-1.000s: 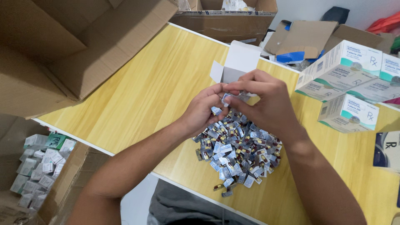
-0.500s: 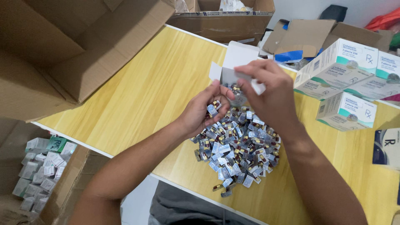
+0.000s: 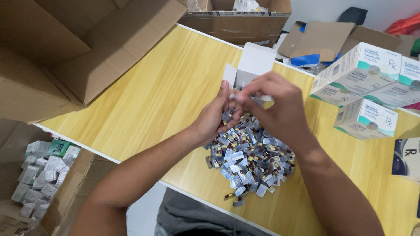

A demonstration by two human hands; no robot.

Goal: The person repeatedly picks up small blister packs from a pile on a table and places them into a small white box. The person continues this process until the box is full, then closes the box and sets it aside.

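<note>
Both hands work over the heap of small blister packs (image 3: 249, 161) on the yellow wooden desk (image 3: 144, 96). Left hand (image 3: 214, 120) is cupped, palm up, closed loosely on a few packs at the 11 o'clock edge of the heap. Right hand (image 3: 273, 102) is curled, fingertips pinched on a pack or packs just above the left palm; how many cannot be told. The small white carton (image 3: 251, 61), flap open, stands at 12 o'clock from the heap, touching or just behind the fingers. Progress, judged: early. The heap looks large and mostly untouched, and what the carton already holds is hidden. Three sealed white-and-green boxes (image 3: 367, 83) sit at 2 o'clock; a cardboard box of loose packs (image 3: 41, 175) is on the floor at 8 o'clock. Versus half a second ago: the right hand has come down from the carton mouth toward the left palm; the heap and boxes look unchanged.
</note>
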